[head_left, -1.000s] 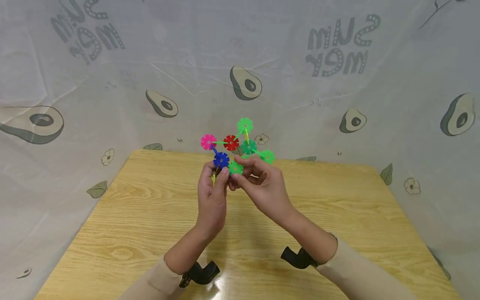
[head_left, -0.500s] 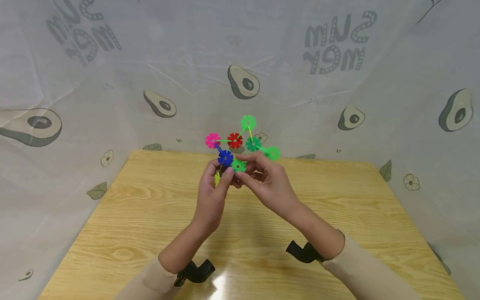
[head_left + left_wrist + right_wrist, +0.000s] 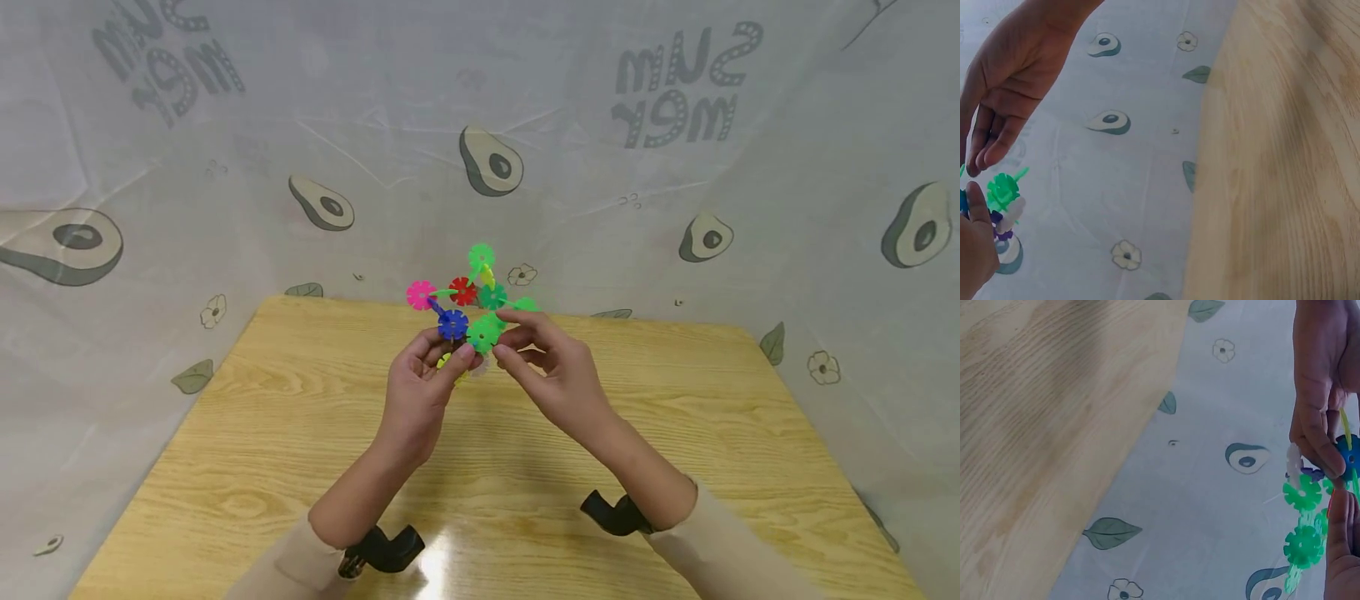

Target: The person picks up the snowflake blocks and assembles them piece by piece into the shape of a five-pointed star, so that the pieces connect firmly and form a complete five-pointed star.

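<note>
A linked construction of slotted plastic snowflake discs is held up above the table. It has a pink disc [image 3: 422, 295], a red disc [image 3: 462, 292], a blue disc [image 3: 453, 325], yellow pieces and several green discs. My left hand [image 3: 420, 375] pinches it low down, its thumb below a bright green disc [image 3: 483, 334]. At that disc's right edge is my right hand [image 3: 558, 367], thumb and index finger spread apart; whether they touch it is unclear. Green discs [image 3: 1303, 547] also show in the right wrist view. Fingers hide part of the construction.
The wood-grain table [image 3: 315, 467] lies beneath both arms. Behind it and at its sides hangs a pale curtain [image 3: 390, 100] printed with avocados. Each wrist carries a black mount [image 3: 390, 550].
My right hand has drawn slightly right, its thumb and index finger coming off the green disc's sides. The construction has tilted, its upper green disc lower now. My left hand keeps its grip.
</note>
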A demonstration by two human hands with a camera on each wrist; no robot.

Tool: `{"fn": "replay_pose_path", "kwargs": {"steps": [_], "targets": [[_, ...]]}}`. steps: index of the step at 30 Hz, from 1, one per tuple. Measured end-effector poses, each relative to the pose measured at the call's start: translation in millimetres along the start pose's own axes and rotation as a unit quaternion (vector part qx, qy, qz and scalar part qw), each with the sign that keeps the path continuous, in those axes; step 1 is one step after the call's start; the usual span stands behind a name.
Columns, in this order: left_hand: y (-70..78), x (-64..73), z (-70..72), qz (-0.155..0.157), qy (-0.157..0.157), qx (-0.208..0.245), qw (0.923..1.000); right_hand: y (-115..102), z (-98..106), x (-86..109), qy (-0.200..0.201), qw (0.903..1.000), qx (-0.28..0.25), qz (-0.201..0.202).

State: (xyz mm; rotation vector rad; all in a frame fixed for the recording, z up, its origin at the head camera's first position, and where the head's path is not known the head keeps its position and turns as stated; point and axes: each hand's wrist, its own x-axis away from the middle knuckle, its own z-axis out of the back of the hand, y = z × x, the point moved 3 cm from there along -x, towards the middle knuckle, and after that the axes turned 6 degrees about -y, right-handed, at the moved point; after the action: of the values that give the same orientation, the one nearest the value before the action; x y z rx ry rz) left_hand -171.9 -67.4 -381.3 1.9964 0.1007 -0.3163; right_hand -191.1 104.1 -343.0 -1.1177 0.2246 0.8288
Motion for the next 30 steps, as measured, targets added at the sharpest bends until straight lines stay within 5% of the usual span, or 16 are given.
{"fn": "replay_pose_path", "kwargs": {"steps": [4, 7, 10, 12, 16, 20, 23, 30], "targets": [[-1.7, -1.8, 1.5, 0.013, 0.011, 0.033, 0.9993, 10, 1, 6.5, 0.063, 0.9965, -0.055, -0.012], [-1.5, -1.6, 1.2, 0.014, 0.014, 0.065, 0.9977, 23, -8, 12.5, 0.067, 0.9857, -0.117, -0.101], [-1.7, -1.0, -0.3, 0.016, 0.007, 0.092, 0.9956, 34, -25, 16.7, 0.018, 0.958, -0.208, -0.197], [-1.8, -0.8, -1.3, 0.019, 0.004, 0.104, 0.9944, 37, -35, 16.6, -0.006, 0.9364, -0.272, -0.222], [-1.8, -1.2, -1.6, 0.019, 0.001, 0.114, 0.9934, 35, -43, 11.2, 0.007, 0.9024, -0.381, -0.201], [-2.5, -1.5, -1.2, 0.017, -0.007, 0.127, 0.9918, 32, -42, 8.1, 0.042, 0.8765, -0.437, -0.198], [-3.1, -1.9, -1.1, 0.018, -0.009, 0.132, 0.9911, 31, -39, 7.0, 0.057, 0.8717, -0.44, -0.208], [-3.7, -1.0, -2.4, 0.026, -0.01, 0.107, 0.9939, 26, -35, 6.1, 0.082, 0.8803, -0.412, -0.22]]}}
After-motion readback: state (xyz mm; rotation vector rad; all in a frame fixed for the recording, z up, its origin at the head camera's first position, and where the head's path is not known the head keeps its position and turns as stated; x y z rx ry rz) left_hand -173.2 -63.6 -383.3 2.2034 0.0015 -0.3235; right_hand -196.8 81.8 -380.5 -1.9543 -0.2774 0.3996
